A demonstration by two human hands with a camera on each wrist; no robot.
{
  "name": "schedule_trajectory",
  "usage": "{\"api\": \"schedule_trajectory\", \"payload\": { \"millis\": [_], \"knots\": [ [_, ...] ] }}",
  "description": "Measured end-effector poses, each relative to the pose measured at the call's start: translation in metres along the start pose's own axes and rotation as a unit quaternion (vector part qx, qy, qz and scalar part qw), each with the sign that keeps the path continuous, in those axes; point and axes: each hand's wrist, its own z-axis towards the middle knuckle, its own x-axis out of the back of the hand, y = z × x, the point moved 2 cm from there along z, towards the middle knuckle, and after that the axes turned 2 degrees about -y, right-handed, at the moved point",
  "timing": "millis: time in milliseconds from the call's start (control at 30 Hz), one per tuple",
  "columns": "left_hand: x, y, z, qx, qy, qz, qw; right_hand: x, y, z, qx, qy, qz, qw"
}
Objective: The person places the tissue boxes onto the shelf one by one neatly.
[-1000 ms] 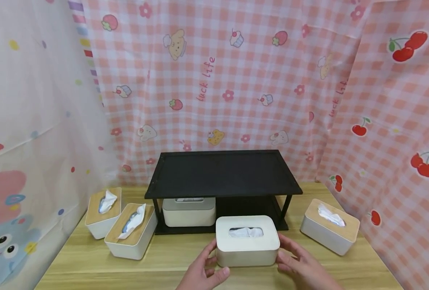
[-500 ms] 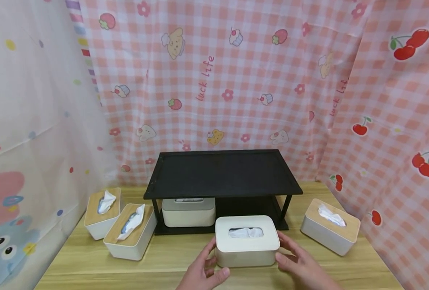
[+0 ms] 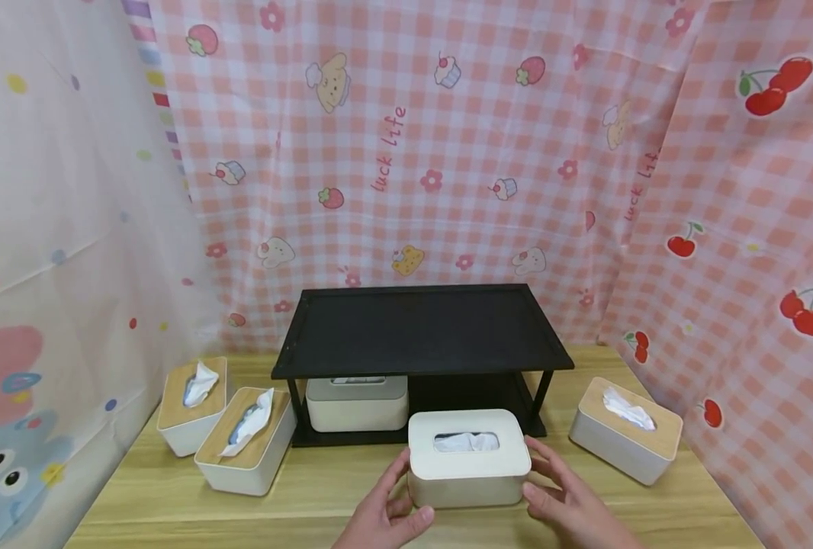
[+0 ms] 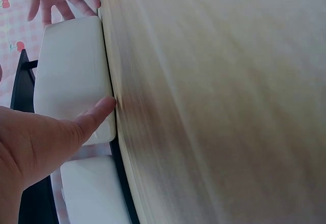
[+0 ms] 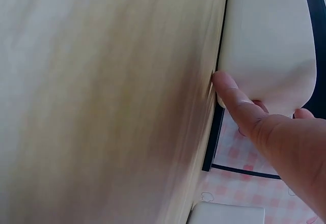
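Left hand (image 3: 387, 509) at 8 o'clock, right hand (image 3: 566, 494) at 4, both slack-fingered, flank without clasping the white tissue box (image 3: 469, 467) (light, stiff, I'd guess); grip its 2 ends.

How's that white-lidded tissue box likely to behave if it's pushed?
The box would likely slide rather than roll, being flat-sided. Its wide, low shape should make tipping unlikely. Its crisp, straight-edged form suggests stiffness, though the crumpled tissue inside is probably floppy.
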Motion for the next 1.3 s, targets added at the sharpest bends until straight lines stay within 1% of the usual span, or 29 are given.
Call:
{"api": "schedule_trajectory", "payload": {
  "millis": [233,400,600,767,900,933,1067,1300],
  "knots": [
    [0.0001,-0.0005,0.0017,0.005,-0.003,-0.003,1.0,0.0007,0.0011,-0.0011,-0.005,-0.001,0.013,1.0],
    [0.0007,-0.0001,0.0006,0.008,0.0,-0.01,0.9999,-0.0002,0.0008,-0.0012,-0.004,-0.004,0.012,1.0],
    [0.001,-0.0007,0.0004,-0.005,0.009,-0.022,0.9997,-0.0007,-0.0007,0.0002,0.007,-0.004,0.002,1.0],
    [-0.0012,-0.0009,-0.0004,-0.017,0.008,-0.029,0.9994,0.0041,0.0055,0.0016,0.023,-0.021,-0.011,0.999],
    [-0.002,0.0001,-0.0002,-0.015,0.016,-0.026,0.9994,0.0033,0.0054,0.0005,0.018,-0.023,-0.004,1.0],
    [-0.002,0.0004,0.0001,-0.014,0.018,-0.027,0.9994,0.0019,0.0045,-0.0001,0.015,-0.016,0.005,1.0],
    [-0.0021,0.0009,0.0011,-0.011,0.022,-0.033,0.9992,-0.0008,0.0008,-0.0015,0.007,-0.011,0.007,1.0],
    [-0.0023,0.0002,0.0015,-0.03,0.015,-0.036,0.9988,-0.0001,0.0007,-0.0008,-0.001,-0.014,0.013,1.0]
  ]
}}
